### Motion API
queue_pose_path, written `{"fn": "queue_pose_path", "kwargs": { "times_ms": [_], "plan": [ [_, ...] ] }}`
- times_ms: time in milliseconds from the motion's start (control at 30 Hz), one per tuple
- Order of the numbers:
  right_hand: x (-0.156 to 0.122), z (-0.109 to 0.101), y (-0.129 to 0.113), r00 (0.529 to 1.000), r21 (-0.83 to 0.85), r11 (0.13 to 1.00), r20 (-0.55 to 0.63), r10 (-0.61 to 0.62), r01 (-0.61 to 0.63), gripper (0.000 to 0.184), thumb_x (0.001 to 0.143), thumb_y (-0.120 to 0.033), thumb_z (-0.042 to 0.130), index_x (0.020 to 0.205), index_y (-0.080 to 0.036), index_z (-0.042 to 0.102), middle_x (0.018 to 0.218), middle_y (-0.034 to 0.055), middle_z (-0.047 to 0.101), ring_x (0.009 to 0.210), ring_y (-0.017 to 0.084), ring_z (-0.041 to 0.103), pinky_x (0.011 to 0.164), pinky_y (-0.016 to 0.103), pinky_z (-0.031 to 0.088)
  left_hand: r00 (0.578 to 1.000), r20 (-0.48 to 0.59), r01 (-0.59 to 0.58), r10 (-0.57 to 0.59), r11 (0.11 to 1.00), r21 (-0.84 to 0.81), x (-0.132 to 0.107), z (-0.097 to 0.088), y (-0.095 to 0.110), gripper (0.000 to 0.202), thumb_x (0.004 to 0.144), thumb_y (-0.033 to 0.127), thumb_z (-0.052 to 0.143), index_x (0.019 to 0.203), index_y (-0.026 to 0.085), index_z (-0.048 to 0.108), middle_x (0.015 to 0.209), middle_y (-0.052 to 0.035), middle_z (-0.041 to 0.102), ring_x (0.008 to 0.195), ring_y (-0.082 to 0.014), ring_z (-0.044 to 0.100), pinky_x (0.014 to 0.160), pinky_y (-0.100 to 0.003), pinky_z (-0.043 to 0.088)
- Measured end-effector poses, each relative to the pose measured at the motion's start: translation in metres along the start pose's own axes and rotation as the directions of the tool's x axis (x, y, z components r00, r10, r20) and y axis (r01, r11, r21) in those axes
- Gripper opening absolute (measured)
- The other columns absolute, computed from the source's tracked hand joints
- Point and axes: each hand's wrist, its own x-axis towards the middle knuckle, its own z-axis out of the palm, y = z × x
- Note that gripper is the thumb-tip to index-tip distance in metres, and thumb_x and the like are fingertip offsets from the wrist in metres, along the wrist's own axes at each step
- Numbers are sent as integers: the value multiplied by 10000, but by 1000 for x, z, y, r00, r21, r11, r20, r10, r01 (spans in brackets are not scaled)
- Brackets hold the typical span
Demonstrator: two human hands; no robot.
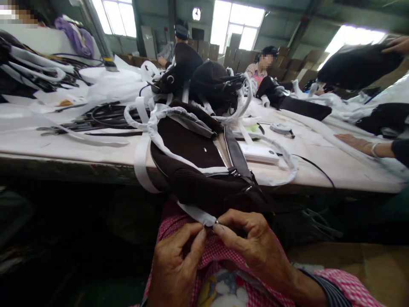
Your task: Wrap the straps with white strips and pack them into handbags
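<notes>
A dark brown handbag lies at the table's front edge, its straps wrapped in white material. From beneath it a white-wrapped strap end hangs down over my lap. My left hand pinches the tip of this strap between thumb and forefinger. On the other side of the same tip, my right hand is closed, with a small shiny metal piece, too small to name, at its fingertips. The two hands nearly touch, above a pink checked apron.
Several dark bags are heaped behind on the table. Thin black straps lie to the left. A white box-shaped device sits right of the handbag. Another person's hand rests at the right; other people work farther back.
</notes>
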Motion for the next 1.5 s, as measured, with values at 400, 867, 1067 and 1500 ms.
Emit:
{"fn": "queue_pose_path", "kwargs": {
  "times_ms": [400, 867, 1067, 1500],
  "plan": [
    [0, 2, 4, 1000, -31, 1000, 10, -2, 3, 232, 907, -357, 673, 826, -186, 808, 729, 16, 735, 660, 144, 614, 610, 236, 454, 997, 79, 14, -12, 1000, -20, 1, -7, -8, 166, 941, 275, 650, 1008, 238, 798, 821, 4, 793, 663, -148, 728, 590, -195, 557],
    [1, 4, 17, 1000, -97, 995, -19, -12, 10, 221, 913, -347, 678, 806, -193, 796, 709, 5, 716, 641, 137, 598, 588, 234, 429, 999, 52, 6, -6, 1000, 4, 8, -1, -8, 176, 910, 224, 624, 858, 204, 791, 704, 9, 759, 575, -135, 677, 536, -194, 495],
    [3, 9, 23, 998, -181, 983, -59, -37, 26, 258, 908, -380, 665, 775, -189, 777, 693, 13, 697, 622, 145, 574, 575, 250, 411, 995, -76, -57, 63, 995, 77, 10, 9, -1, 196, 862, 180, 622, 705, 197, 738, 584, 33, 698, 472, -109, 596, 468, -186, 448],
    [11, 0, 10, 989, -6, 995, -110, 97, -98, 312, 868, -418, 681, 743, -141, 750, 700, 39, 689, 642, 150, 565, 594, 256, 421, 997, -70, 27, -28, 999, -17, 9, 6, -8, 90, 890, 248, 700, 882, 223, 786, 805, 5, 788, 697, -151, 726, 658, -205, 553]
  ]
}}
